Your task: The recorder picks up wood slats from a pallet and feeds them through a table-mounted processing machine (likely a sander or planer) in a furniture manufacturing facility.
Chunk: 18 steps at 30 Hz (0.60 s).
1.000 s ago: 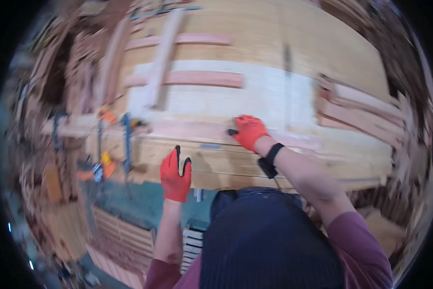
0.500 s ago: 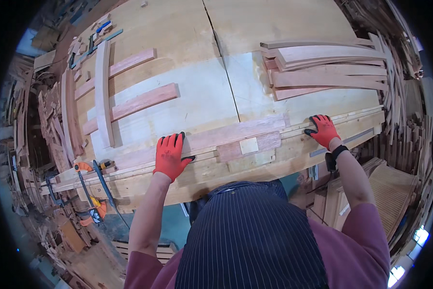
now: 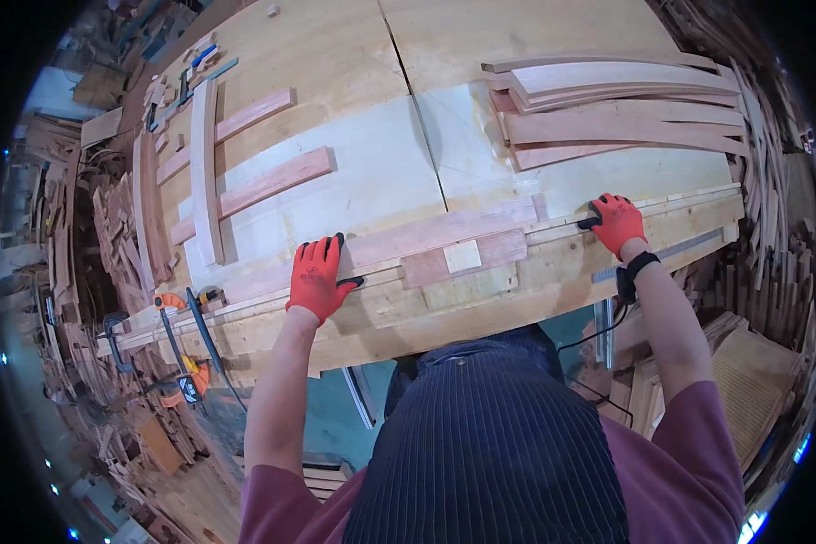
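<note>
My left hand (image 3: 317, 276), in a red glove with black fingertips, lies on a long pinkish board (image 3: 435, 228) near the bench's front edge. Its fingers stretch forward and its thumb is spread to the right. Farther right my right hand (image 3: 616, 224), gloved alike, rests over thin pale wooden strips (image 3: 689, 199), thumb apart, fingers slightly bent. Between the hands, a short pinkish piece (image 3: 508, 257) with a pale square (image 3: 463, 257) on it lies against the long board's near side. Neither hand visibly grips anything.
Orange and blue clamps (image 3: 188, 340) hang at the bench's left front edge. Curved boards (image 3: 625, 122) are stacked at the back right. Crossed boards (image 3: 205, 172) lie at the left. A metal ruler (image 3: 666, 256) lies along the front right, and a dark seam splits the tabletop.
The view has shifted slightly, so the bench sits a little higher in it. Both hands stay at about the same places on the wood.
</note>
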Each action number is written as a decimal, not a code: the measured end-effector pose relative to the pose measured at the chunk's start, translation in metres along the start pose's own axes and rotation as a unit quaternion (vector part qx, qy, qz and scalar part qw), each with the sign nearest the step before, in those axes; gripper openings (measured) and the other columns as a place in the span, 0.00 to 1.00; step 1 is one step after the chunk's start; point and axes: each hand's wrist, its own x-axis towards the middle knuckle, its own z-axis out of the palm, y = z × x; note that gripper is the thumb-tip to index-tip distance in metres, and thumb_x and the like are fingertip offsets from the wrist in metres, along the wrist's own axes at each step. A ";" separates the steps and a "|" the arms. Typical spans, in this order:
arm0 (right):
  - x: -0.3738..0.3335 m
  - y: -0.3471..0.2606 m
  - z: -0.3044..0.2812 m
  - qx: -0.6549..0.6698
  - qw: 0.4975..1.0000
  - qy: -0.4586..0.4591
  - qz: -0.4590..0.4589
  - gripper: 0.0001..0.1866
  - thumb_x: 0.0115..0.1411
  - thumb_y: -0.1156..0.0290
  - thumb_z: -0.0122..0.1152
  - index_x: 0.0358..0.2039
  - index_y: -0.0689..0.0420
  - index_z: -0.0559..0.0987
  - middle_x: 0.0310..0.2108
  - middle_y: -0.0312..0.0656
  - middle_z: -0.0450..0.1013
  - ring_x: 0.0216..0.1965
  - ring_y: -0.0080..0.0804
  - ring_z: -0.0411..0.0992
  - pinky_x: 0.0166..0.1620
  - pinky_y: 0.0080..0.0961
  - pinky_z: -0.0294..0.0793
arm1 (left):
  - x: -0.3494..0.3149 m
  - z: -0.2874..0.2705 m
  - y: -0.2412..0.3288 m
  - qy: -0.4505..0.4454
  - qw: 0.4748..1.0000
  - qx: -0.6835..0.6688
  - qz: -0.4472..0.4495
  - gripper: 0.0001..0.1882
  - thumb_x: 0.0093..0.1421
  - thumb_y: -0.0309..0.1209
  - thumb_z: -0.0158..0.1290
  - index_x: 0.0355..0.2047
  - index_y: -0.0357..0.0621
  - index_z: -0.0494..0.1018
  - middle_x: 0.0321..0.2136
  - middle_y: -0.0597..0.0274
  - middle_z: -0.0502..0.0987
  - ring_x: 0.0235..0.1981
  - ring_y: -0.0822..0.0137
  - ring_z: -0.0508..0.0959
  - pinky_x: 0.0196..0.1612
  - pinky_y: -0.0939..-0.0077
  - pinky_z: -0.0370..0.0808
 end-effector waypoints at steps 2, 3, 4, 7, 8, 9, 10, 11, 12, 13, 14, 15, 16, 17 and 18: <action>-0.004 -0.001 0.000 -0.009 1.000 0.001 0.003 0.22 0.54 0.61 0.73 0.50 0.47 0.81 0.52 0.40 0.75 0.57 0.42 0.73 0.59 0.42 0.73 | -0.001 0.000 0.000 0.004 1.000 0.003 0.005 0.49 0.54 0.46 0.69 0.69 0.37 0.59 0.62 0.43 0.68 0.65 0.44 0.66 0.72 0.50 0.56; -0.006 -0.001 0.001 -0.009 1.000 0.005 0.002 0.22 0.54 0.61 0.73 0.50 0.47 0.81 0.52 0.39 0.75 0.57 0.42 0.73 0.59 0.42 0.73 | -0.002 0.000 0.002 0.005 1.000 0.005 0.007 0.49 0.54 0.45 0.68 0.69 0.36 0.59 0.62 0.43 0.68 0.65 0.44 0.66 0.72 0.50 0.57; -0.008 0.000 0.002 -0.009 1.000 0.008 0.002 0.22 0.55 0.61 0.73 0.50 0.47 0.81 0.52 0.39 0.75 0.57 0.42 0.74 0.59 0.42 0.74 | -0.002 -0.001 0.003 -0.002 1.000 -0.002 0.011 0.48 0.55 0.45 0.68 0.69 0.36 0.59 0.62 0.42 0.68 0.64 0.44 0.66 0.71 0.51 0.57; -0.011 0.000 0.006 -0.010 1.000 0.017 0.007 0.21 0.56 0.60 0.72 0.51 0.47 0.81 0.52 0.39 0.75 0.57 0.41 0.74 0.59 0.41 0.74 | -0.002 0.004 0.003 0.004 1.000 0.023 0.010 0.49 0.54 0.45 0.68 0.69 0.35 0.59 0.62 0.42 0.68 0.64 0.44 0.66 0.71 0.51 0.58; -0.013 -0.002 0.005 -0.008 1.000 0.018 0.009 0.21 0.56 0.60 0.71 0.51 0.47 0.81 0.52 0.39 0.76 0.57 0.41 0.74 0.59 0.41 0.74 | -0.003 0.009 -0.001 0.010 0.999 0.029 0.012 0.49 0.55 0.45 0.68 0.70 0.36 0.59 0.62 0.42 0.68 0.64 0.43 0.66 0.71 0.52 0.58; -0.014 -0.003 0.007 -0.007 1.000 0.018 0.012 0.21 0.56 0.60 0.71 0.51 0.47 0.81 0.52 0.39 0.76 0.57 0.41 0.74 0.59 0.41 0.74 | -0.005 0.012 -0.003 0.014 0.999 0.028 0.010 0.49 0.55 0.45 0.68 0.70 0.37 0.59 0.62 0.42 0.68 0.64 0.42 0.66 0.71 0.52 0.58; -0.018 0.000 0.011 -0.011 0.999 0.041 0.003 0.21 0.57 0.60 0.70 0.51 0.47 0.81 0.52 0.39 0.76 0.57 0.41 0.74 0.59 0.42 0.74 | -0.004 0.014 -0.003 0.019 0.999 0.027 0.013 0.49 0.55 0.46 0.68 0.70 0.37 0.59 0.62 0.43 0.68 0.64 0.42 0.66 0.71 0.52 0.58; -0.017 0.004 0.016 -0.009 0.999 0.041 0.002 0.21 0.57 0.60 0.70 0.51 0.47 0.81 0.52 0.40 0.76 0.57 0.42 0.74 0.59 0.42 0.74 | -0.005 0.015 -0.002 0.025 0.999 0.026 0.016 0.49 0.55 0.46 0.68 0.70 0.38 0.59 0.62 0.43 0.68 0.64 0.42 0.66 0.71 0.52 0.57; -0.018 0.004 0.018 -0.005 0.999 0.044 0.007 0.21 0.57 0.60 0.70 0.51 0.47 0.81 0.52 0.40 0.76 0.57 0.42 0.74 0.59 0.42 0.74 | -0.005 0.011 0.002 0.002 0.999 0.037 0.002 0.48 0.56 0.46 0.67 0.71 0.40 0.58 0.63 0.44 0.67 0.66 0.44 0.65 0.72 0.52 0.57; -0.020 0.002 0.017 0.000 0.999 0.050 0.011 0.20 0.57 0.60 0.70 0.51 0.47 0.81 0.52 0.41 0.76 0.57 0.42 0.74 0.60 0.42 0.73 | -0.006 0.010 0.003 -0.007 0.999 0.037 -0.007 0.48 0.57 0.46 0.67 0.72 0.40 0.57 0.64 0.44 0.67 0.66 0.44 0.65 0.72 0.52 0.56; -0.022 0.000 0.018 -0.007 0.998 0.058 0.006 0.20 0.58 0.60 0.69 0.51 0.47 0.82 0.52 0.42 0.76 0.57 0.43 0.74 0.60 0.42 0.73 | -0.007 0.009 0.005 -0.015 0.999 0.038 -0.016 0.49 0.57 0.46 0.67 0.72 0.41 0.57 0.64 0.44 0.66 0.66 0.45 0.65 0.72 0.51 0.56; -0.023 -0.001 0.018 0.006 0.998 0.059 0.013 0.20 0.58 0.59 0.68 0.51 0.48 0.81 0.53 0.42 0.76 0.58 0.43 0.73 0.62 0.42 0.70 | -0.006 0.008 0.007 -0.022 0.999 0.039 -0.024 0.49 0.57 0.46 0.67 0.72 0.41 0.56 0.65 0.44 0.66 0.66 0.45 0.65 0.72 0.51 0.56; -0.024 -0.001 0.023 0.025 0.997 0.072 0.023 0.21 0.59 0.59 0.68 0.52 0.48 0.81 0.53 0.42 0.76 0.59 0.43 0.72 0.64 0.42 0.68 | -0.005 0.007 0.011 -0.037 0.997 0.048 -0.039 0.49 0.58 0.47 0.66 0.73 0.42 0.55 0.67 0.45 0.65 0.68 0.46 0.64 0.73 0.48 0.54; -0.026 0.000 0.028 0.043 0.995 0.084 0.033 0.21 0.59 0.59 0.68 0.52 0.49 0.81 0.54 0.43 0.75 0.60 0.43 0.71 0.65 0.42 0.66 | -0.003 0.007 0.014 -0.046 0.996 0.052 -0.049 0.49 0.59 0.47 0.66 0.74 0.43 0.54 0.67 0.46 0.64 0.69 0.48 0.63 0.74 0.46 0.53; -0.025 0.000 0.032 0.052 0.993 0.098 0.035 0.22 0.59 0.59 0.68 0.53 0.49 0.81 0.55 0.42 0.75 0.61 0.43 0.70 0.66 0.42 0.65 | -0.002 0.006 0.016 -0.053 0.995 0.058 -0.061 0.50 0.59 0.47 0.65 0.74 0.45 0.53 0.68 0.47 0.63 0.70 0.50 0.63 0.74 0.45 0.51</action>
